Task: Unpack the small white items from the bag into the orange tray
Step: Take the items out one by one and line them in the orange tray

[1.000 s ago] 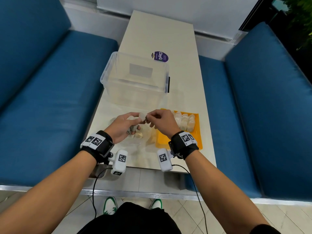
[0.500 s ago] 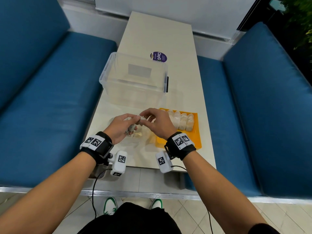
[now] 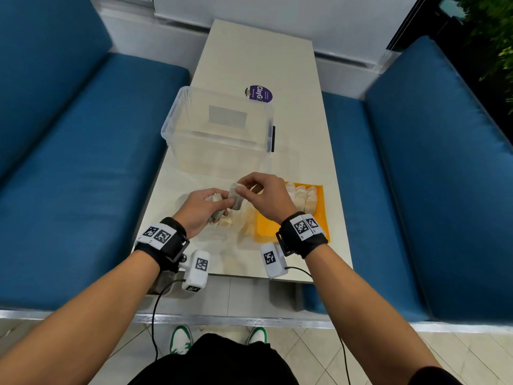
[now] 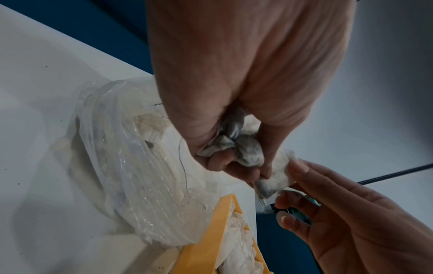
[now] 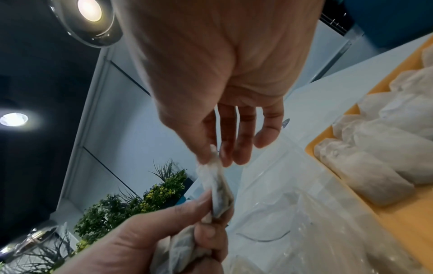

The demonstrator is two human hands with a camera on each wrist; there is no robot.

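My left hand [image 3: 206, 208] grips a bunch of small white sachets [image 4: 236, 146] above a crumpled clear plastic bag [image 4: 131, 166] on the table. One sachet [image 3: 236, 196] sticks up from the bunch, and my right hand [image 3: 261, 194] pinches its top end between thumb and forefinger [image 5: 211, 159]. The left thumb and finger still hold its lower end. The orange tray [image 3: 322, 215] lies just right of the bag, with a row of white sachets [image 3: 304, 197] along its far side. More sachets [image 3: 226, 222] show through the bag.
A clear plastic bin [image 3: 219, 134] stands just beyond my hands, with a round purple lid [image 3: 259, 93] behind it. The narrow cream table [image 3: 311, 151] runs between two blue benches [image 3: 69, 168]. The near half of the tray floor is bare orange.
Both hands have lifted slightly and the right hand has drawn one sachet up out of the bunch held by the left hand.
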